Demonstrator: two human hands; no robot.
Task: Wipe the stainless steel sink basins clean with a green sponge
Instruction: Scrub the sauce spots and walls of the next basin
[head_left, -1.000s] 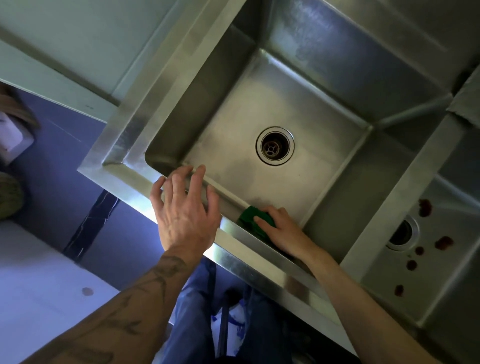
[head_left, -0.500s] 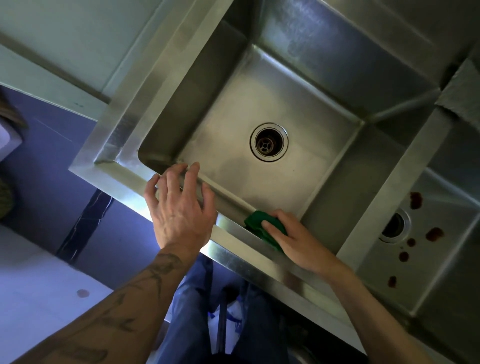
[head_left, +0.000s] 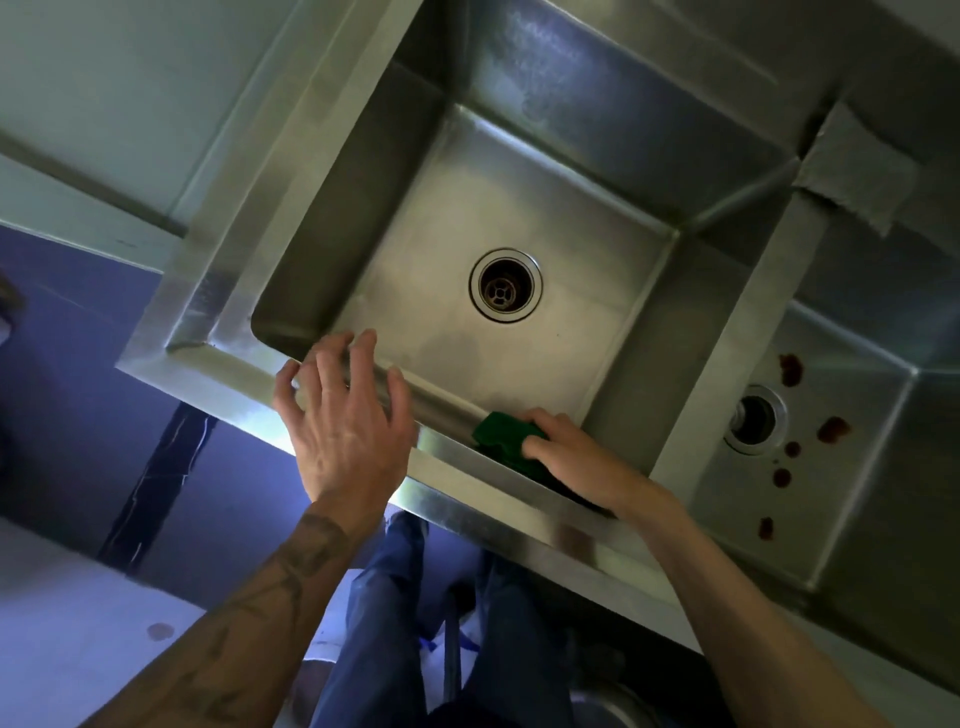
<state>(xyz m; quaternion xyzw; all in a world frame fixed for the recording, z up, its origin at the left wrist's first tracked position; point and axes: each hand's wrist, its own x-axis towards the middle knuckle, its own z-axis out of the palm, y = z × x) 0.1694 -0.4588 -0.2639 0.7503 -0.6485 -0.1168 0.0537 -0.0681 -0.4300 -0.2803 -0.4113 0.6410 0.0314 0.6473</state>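
In the left steel basin (head_left: 519, 208), green sponge (head_left: 504, 439) against near wall

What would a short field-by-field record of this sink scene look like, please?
left hand: open, fingers spread over the front rim
right hand: holds green sponge against near wall of left basin
right basin: red stains around its drain
grey cloth: draped over the divider, far end
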